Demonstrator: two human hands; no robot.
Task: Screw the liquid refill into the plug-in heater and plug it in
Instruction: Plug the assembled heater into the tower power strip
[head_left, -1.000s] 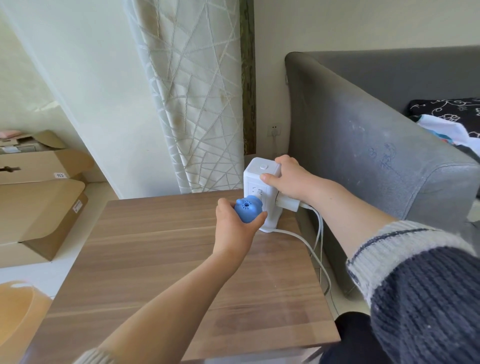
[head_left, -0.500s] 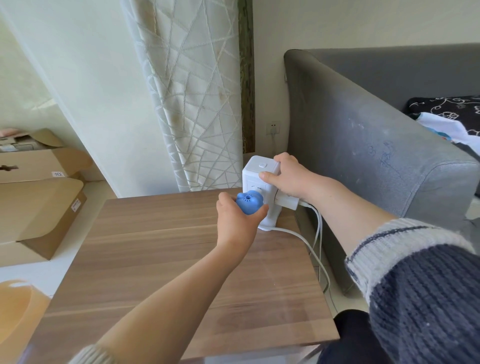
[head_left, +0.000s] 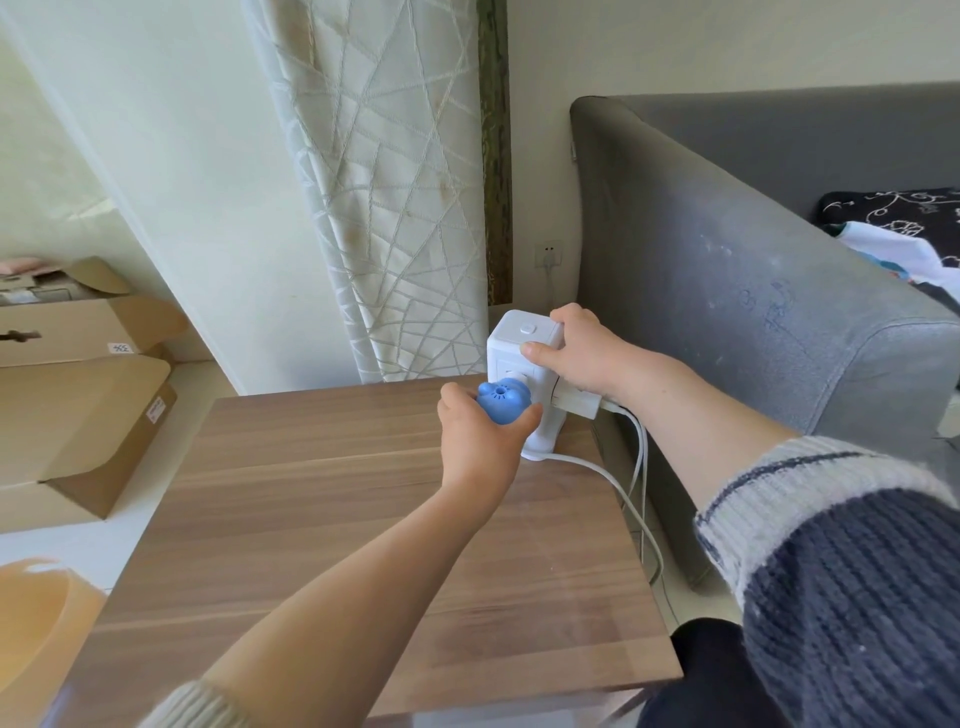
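Observation:
A blue plug-in heater (head_left: 503, 401) with a vented round top is gripped in my left hand (head_left: 480, 441). It is pressed against the front socket face of a white cube power strip (head_left: 522, 353) that stands at the far right corner of the wooden table (head_left: 332, 509). My right hand (head_left: 582, 351) clasps the cube's right side and top edge. The liquid refill is hidden inside my left palm. A white plug (head_left: 574, 401) sticks out of the cube's right face under my right hand.
White cables (head_left: 631, 499) hang from the cube over the table's right edge. A grey sofa arm (head_left: 753, 312) stands close on the right. A curtain (head_left: 395, 208) and wall outlet (head_left: 549, 255) are behind. Cardboard boxes (head_left: 88, 395) lie at left on the floor.
My left hand has pushed the blue heater forward and slightly up until it meets the cube's front face. My right hand keeps its hold on the cube.

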